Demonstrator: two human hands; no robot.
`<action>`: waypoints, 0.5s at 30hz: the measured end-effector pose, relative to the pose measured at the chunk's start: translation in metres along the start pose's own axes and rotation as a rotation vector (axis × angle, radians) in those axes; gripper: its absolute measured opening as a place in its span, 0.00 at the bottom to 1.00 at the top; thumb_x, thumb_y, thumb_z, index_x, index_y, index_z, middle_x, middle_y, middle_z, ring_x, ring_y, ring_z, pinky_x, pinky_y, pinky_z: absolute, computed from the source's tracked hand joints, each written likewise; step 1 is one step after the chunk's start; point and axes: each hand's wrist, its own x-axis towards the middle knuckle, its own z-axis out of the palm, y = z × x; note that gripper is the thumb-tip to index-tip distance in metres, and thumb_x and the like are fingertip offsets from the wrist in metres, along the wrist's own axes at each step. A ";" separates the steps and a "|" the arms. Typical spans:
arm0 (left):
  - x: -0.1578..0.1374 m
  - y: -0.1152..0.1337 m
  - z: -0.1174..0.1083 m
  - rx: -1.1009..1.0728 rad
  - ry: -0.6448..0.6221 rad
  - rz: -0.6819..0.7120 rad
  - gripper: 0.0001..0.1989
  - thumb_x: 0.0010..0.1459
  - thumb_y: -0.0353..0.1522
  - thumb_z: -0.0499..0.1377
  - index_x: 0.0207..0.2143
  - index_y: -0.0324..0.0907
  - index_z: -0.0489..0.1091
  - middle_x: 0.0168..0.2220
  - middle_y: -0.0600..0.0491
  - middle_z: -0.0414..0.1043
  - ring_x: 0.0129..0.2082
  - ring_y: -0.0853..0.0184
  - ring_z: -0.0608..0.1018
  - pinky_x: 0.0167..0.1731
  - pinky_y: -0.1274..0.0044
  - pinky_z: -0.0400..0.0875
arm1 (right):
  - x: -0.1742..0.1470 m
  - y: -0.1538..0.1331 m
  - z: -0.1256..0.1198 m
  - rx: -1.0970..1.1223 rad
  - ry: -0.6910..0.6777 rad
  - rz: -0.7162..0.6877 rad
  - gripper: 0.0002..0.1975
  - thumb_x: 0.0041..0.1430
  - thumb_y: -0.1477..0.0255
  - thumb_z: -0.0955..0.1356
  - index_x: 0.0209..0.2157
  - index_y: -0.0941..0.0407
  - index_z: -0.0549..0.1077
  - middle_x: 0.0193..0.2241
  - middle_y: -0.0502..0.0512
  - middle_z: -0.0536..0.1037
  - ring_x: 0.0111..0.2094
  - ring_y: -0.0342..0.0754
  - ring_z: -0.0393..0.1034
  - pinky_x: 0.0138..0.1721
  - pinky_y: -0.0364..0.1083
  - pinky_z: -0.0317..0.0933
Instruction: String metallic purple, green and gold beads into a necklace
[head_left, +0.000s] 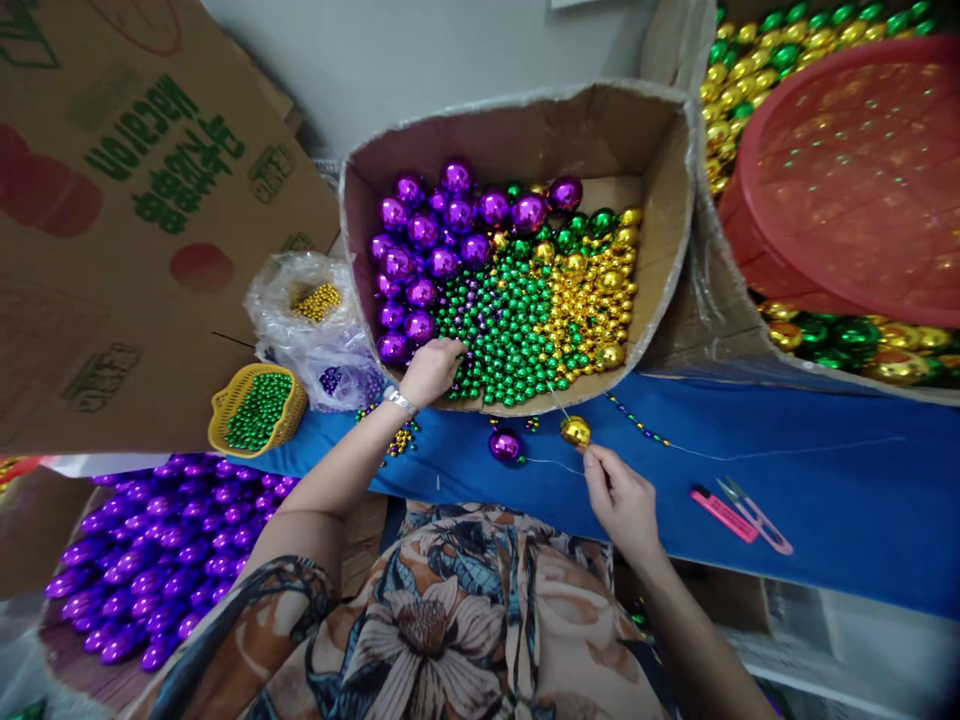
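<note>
My left hand (433, 372) reaches over the front rim of a cardboard box (517, 112). Its fingers are pinched together at the edge of the small green beads (510, 340); what is between them, if anything, is hidden. My right hand (624, 500) pinches a large shiny gold bead (575, 431) just in front of the box. A thin thread runs up from this bead toward the box. Left of it, a large purple bead (506, 445) lies on the blue cloth, with a small green bead and thread beside it. Large purple balls (424, 230) and small gold beads (592, 300) fill the box's sides.
A yellow basket (219, 425) of green beads and plastic bags (281, 285) of beads stand left. Thread snips (765, 520) and a pink-cased tool (724, 514) lie right, below a beaded strand (637, 425). A red basin (757, 200) sits in a bead-filled box.
</note>
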 end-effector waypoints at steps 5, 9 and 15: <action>0.011 0.018 0.001 0.240 -0.087 0.014 0.10 0.62 0.27 0.50 0.41 0.42 0.70 0.36 0.45 0.74 0.39 0.57 0.72 0.29 0.74 0.65 | 0.001 -0.002 0.002 0.002 -0.010 -0.033 0.09 0.67 0.70 0.61 0.39 0.55 0.73 0.34 0.54 0.82 0.32 0.45 0.77 0.34 0.41 0.66; 0.019 0.024 -0.001 0.292 -0.125 -0.005 0.13 0.62 0.26 0.49 0.43 0.41 0.70 0.36 0.44 0.75 0.40 0.55 0.72 0.25 0.74 0.62 | 0.001 -0.005 0.003 0.026 -0.008 -0.023 0.09 0.67 0.70 0.62 0.40 0.55 0.73 0.34 0.53 0.82 0.31 0.44 0.77 0.35 0.41 0.66; 0.011 0.019 -0.005 -0.206 0.104 -0.114 0.14 0.55 0.30 0.58 0.45 0.41 0.72 0.36 0.48 0.75 0.37 0.61 0.74 0.31 0.74 0.67 | 0.000 -0.011 0.004 0.043 -0.002 -0.048 0.08 0.67 0.71 0.61 0.39 0.55 0.72 0.33 0.52 0.81 0.31 0.43 0.76 0.34 0.40 0.66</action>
